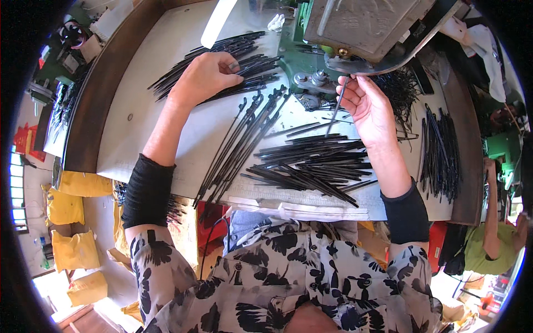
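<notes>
My right hand (366, 108) pinches a thin dark rod (337, 108) between thumb and fingers. The rod slants down toward the table, its upper end just below the machine head (361, 30). At the left, my left hand (208, 77) is over a pile of black rods (252, 66), fingers curled and thumb against them. What lies between those fingers is hidden. Nearer me, long black rods with knobbed ends (244, 144) lie fanned out. A heap of shorter black strips (311, 161) lies below my right hand.
The green machine base (294, 55) stands at the far middle with metal fittings (313, 80) on it. Tangled black pieces (401, 91) and a bundle of black strips (438, 152) lie at the right. A raised brown edge (86, 127) borders the table. Another person in green (491, 247) is at far right.
</notes>
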Available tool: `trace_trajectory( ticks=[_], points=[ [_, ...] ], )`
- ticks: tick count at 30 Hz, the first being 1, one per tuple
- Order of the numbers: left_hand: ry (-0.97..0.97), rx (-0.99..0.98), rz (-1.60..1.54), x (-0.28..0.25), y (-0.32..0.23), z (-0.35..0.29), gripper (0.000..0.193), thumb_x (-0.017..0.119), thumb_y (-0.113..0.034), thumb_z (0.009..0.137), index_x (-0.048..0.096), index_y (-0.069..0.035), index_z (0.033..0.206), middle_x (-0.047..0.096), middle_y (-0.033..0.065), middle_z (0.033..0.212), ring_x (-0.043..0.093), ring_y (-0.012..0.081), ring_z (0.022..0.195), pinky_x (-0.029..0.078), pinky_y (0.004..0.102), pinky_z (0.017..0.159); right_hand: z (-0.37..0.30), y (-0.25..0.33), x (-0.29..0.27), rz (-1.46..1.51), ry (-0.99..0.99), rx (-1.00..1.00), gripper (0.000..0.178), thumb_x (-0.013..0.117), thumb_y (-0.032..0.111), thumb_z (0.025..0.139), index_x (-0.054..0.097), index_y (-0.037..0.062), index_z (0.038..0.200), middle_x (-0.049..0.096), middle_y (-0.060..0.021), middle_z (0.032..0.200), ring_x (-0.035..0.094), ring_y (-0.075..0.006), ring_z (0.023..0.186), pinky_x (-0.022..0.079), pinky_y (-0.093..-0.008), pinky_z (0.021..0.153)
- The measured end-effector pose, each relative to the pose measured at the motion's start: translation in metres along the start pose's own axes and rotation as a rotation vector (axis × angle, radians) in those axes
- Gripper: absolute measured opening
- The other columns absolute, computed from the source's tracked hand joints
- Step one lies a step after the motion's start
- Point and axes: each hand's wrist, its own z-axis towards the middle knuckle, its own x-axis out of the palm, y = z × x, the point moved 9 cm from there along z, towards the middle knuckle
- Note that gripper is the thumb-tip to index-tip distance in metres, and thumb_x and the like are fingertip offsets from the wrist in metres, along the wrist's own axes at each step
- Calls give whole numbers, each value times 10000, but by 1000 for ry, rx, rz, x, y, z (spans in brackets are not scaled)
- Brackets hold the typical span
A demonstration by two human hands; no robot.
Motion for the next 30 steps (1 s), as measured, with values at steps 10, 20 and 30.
trace_trajectory(
  ticks=[10,20,30],
  points=[
    [-29,139,115,11,-47,-6,296,701,-213,726,639,20,897,640,122,762,613,157,685,489,284,661,-8,-8,6,-124,-38,137,207,551,187,889,586,0,972,646,-136,849,637,-169,669,530,-256,613],
    [-16,97,-51,17,-62,-17,280,703,-183,724,621,34,880,628,97,722,581,121,642,483,265,636,-21,-17,36,-549,167,234,236,521,201,903,581,-7,998,629,-79,756,596,-97,578,479,-194,498],
    [-3,80,-129,22,-63,-25,261,708,-178,736,616,24,874,628,79,719,564,90,636,479,248,627,-22,-19,44,-624,218,216,266,492,194,911,574,-26,1038,607,-66,732,567,-85,553,454,-181,493]
  ],
)
